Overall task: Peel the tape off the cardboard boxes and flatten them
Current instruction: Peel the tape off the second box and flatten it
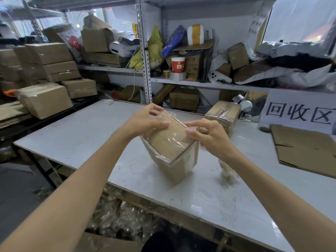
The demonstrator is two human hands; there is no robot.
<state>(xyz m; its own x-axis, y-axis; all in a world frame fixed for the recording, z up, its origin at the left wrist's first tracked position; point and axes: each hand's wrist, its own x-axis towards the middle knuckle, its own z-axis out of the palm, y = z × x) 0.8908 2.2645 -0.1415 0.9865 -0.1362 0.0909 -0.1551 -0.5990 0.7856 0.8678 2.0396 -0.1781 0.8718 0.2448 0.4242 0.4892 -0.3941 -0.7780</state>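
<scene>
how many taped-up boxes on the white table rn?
2. The tilted box in the person's grip at the centre of the white table, and a second taped box behind it to the right, by the sign. None seem hidden.

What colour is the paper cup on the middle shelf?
The paper cup is red and white, shown best in the head view.

Cluttered storeroom bench, shelving behind.
White table (76,135) in front of perforated metal shelving (145,51); on shelf, red-and-white paper cup (177,64), yellowish label roll (167,72) just beside it, white label printer (119,48) further left; white sign (298,110) with black characters at right.
</scene>
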